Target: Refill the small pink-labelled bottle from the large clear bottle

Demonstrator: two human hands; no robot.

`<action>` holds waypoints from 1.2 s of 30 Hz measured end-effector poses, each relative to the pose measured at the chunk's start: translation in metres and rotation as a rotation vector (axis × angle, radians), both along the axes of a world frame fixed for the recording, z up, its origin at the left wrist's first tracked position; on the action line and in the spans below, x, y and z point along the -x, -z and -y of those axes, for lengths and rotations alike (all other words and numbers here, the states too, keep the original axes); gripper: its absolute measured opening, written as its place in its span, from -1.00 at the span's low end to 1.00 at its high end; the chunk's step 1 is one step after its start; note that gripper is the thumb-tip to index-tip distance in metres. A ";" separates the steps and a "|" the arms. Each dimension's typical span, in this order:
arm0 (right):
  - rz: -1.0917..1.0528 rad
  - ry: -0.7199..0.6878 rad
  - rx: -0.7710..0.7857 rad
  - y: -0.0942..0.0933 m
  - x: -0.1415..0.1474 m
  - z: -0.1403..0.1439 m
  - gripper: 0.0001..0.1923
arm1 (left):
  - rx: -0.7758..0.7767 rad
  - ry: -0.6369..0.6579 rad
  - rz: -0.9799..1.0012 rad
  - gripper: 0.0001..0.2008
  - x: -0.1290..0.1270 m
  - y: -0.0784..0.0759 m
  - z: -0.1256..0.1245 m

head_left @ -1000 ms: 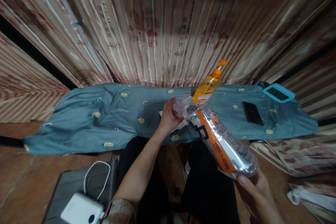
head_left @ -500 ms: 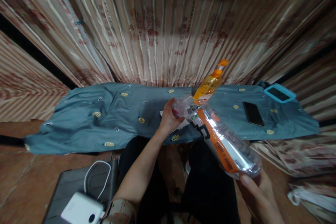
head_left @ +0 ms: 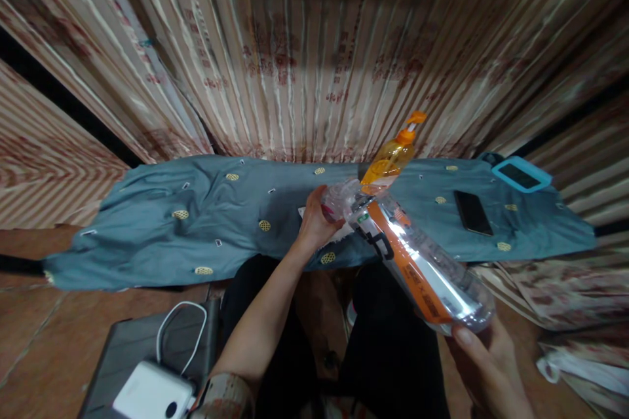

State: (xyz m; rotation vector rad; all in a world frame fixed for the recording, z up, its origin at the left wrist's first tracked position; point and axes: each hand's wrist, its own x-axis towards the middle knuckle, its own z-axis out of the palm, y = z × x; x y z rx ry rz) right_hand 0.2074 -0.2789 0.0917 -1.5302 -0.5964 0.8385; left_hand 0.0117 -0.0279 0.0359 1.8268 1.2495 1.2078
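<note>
So my right hand (head_left: 484, 357) is cupping the base of the big clear bottle (head_left: 413, 255), fingers wrapped under it, tilted over my lap. Further out, my left hand (head_left: 314, 222) pinches its neck, looks like I'm working the cap. Next it'll want a firm twist. Orange pump bottle (head_left: 390, 157) stands behind on the desk (head_left: 196, 229).

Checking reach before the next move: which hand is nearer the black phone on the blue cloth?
Right. The right hand holds the base of the clear bottle, below the black phone. The left hand is at the bottle's neck, farther to the phone's left.
</note>
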 end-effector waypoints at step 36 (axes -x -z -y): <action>0.115 0.006 -0.009 -0.018 0.008 -0.005 -0.19 | -0.018 0.005 0.028 -0.11 0.001 0.004 -0.002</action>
